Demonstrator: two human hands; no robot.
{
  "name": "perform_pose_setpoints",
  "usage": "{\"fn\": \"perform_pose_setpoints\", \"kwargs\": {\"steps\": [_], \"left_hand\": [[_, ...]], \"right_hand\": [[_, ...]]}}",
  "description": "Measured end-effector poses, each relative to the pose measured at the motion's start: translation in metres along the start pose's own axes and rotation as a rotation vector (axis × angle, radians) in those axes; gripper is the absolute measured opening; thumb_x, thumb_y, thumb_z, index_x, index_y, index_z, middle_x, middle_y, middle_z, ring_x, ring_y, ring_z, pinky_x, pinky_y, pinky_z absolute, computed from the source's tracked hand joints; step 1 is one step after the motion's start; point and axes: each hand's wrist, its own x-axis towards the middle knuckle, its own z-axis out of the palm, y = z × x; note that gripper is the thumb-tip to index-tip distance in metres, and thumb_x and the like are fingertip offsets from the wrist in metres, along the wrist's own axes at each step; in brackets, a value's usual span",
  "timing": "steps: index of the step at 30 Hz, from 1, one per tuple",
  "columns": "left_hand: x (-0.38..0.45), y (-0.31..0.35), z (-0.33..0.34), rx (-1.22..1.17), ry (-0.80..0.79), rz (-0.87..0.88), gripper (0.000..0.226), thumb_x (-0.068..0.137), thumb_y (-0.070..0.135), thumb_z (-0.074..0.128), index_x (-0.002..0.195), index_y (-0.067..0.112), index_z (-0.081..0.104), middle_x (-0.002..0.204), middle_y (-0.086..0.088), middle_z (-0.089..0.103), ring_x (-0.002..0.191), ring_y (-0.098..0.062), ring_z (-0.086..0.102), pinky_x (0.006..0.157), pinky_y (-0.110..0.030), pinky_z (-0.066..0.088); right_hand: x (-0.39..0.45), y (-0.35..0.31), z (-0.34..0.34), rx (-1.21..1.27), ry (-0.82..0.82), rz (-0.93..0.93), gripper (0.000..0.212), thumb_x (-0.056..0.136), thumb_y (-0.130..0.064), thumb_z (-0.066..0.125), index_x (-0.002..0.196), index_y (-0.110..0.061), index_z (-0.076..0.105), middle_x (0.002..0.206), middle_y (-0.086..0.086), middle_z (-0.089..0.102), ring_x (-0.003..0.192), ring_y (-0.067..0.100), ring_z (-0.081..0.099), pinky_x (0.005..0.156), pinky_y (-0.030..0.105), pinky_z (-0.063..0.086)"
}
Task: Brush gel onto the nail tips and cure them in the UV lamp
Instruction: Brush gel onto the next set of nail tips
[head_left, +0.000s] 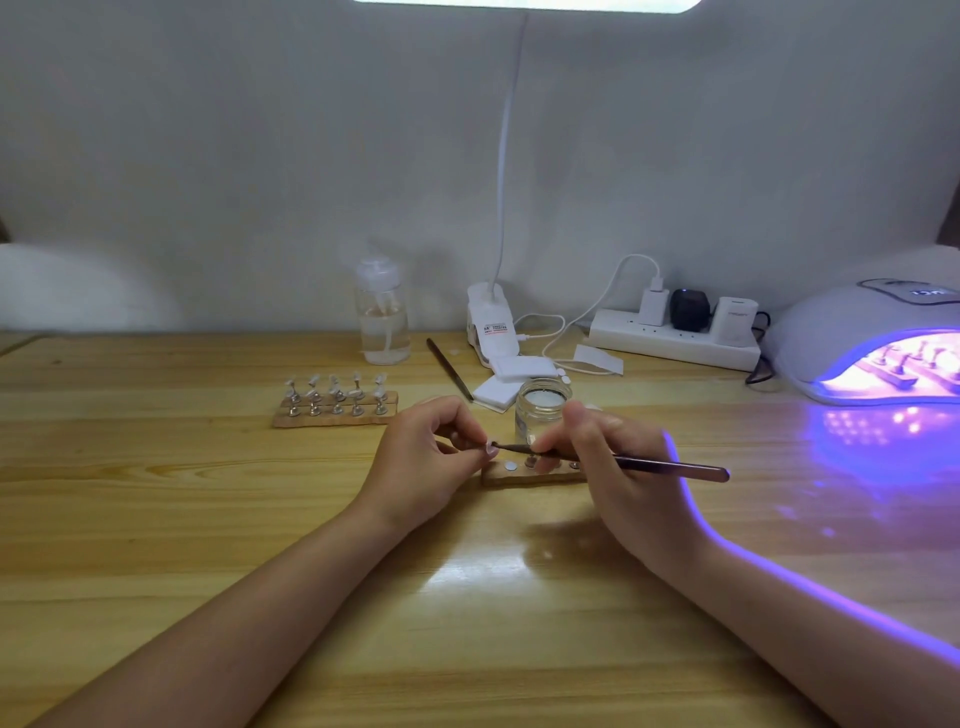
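My left hand (431, 452) pinches a small nail tip (490, 447) between thumb and fingers above the table. My right hand (613, 467) grips a dark gel brush (670, 466), and the brush's tip touches that nail tip. Under the hands lies a wooden holder strip (519, 475) with round metal pads. Behind it stands an open glass jar (540, 408). A second wooden stand (335, 402) at the left carries several nail tips on metal stems. The UV lamp (872, 343) at the right glows purple, with holder strips inside it.
A clear pump bottle (383, 317) stands at the back. A clip lamp base (491, 325), a spare brush (449, 370), white pads (522, 371) and a power strip (675, 338) with plugs and cables lie behind the jar. The wooden table (208, 519) reflects the purple light.
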Motion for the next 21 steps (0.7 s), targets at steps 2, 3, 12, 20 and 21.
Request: {"fn": "perform_pose_setpoints", "kwargs": {"steps": [2, 3, 12, 20, 21], "left_hand": [[0.0005, -0.0009, 0.0004, 0.002, 0.001, 0.006, 0.028, 0.068, -0.005, 0.074, 0.058, 0.014, 0.057, 0.063, 0.006, 0.053, 0.059, -0.001, 0.046, 0.054, -0.016, 0.041], [0.0005, -0.0015, 0.0004, 0.007, 0.002, 0.014, 0.028, 0.069, -0.005, 0.074, 0.058, 0.015, 0.056, 0.063, 0.006, 0.052, 0.059, -0.001, 0.046, 0.054, -0.017, 0.041], [0.0004, -0.0032, 0.0, 0.061, 0.002, 0.07, 0.035, 0.069, 0.0, 0.075, 0.055, 0.023, 0.053, 0.064, 0.006, 0.051, 0.061, -0.002, 0.046, 0.056, -0.022, 0.043], [0.0005, -0.003, 0.0007, 0.081, 0.01, 0.075, 0.038, 0.068, -0.004, 0.074, 0.055, 0.024, 0.052, 0.065, 0.007, 0.049, 0.062, 0.001, 0.046, 0.057, -0.021, 0.043], [0.0005, -0.003, 0.0006, 0.08, 0.011, 0.076, 0.038, 0.068, -0.004, 0.074, 0.055, 0.025, 0.052, 0.064, 0.007, 0.049, 0.061, 0.001, 0.046, 0.056, -0.021, 0.043]], "right_hand": [[-0.0006, -0.001, 0.0005, 0.005, -0.025, -0.009, 0.041, 0.086, -0.043, 0.043, 0.067, -0.018, 0.07, 0.061, -0.001, 0.067, 0.065, 0.011, 0.065, 0.073, 0.032, 0.05], [-0.0007, -0.0014, 0.0006, 0.012, -0.031, -0.014, 0.041, 0.085, -0.043, 0.042, 0.067, -0.018, 0.07, 0.061, -0.001, 0.067, 0.064, 0.011, 0.064, 0.072, 0.031, 0.05], [0.0012, -0.0006, -0.0007, 0.063, 0.07, 0.032, 0.04, 0.093, -0.033, 0.046, 0.067, -0.014, 0.069, 0.059, 0.001, 0.067, 0.062, 0.006, 0.063, 0.064, 0.014, 0.044], [-0.001, -0.0025, -0.0001, 0.017, -0.05, -0.046, 0.038, 0.092, -0.027, 0.048, 0.068, -0.006, 0.07, 0.059, 0.0, 0.065, 0.064, 0.009, 0.062, 0.068, 0.022, 0.048], [-0.0012, -0.0024, -0.0002, 0.031, -0.052, -0.049, 0.039, 0.091, -0.028, 0.048, 0.067, -0.005, 0.07, 0.058, 0.0, 0.065, 0.062, 0.008, 0.062, 0.068, 0.02, 0.047]]}}
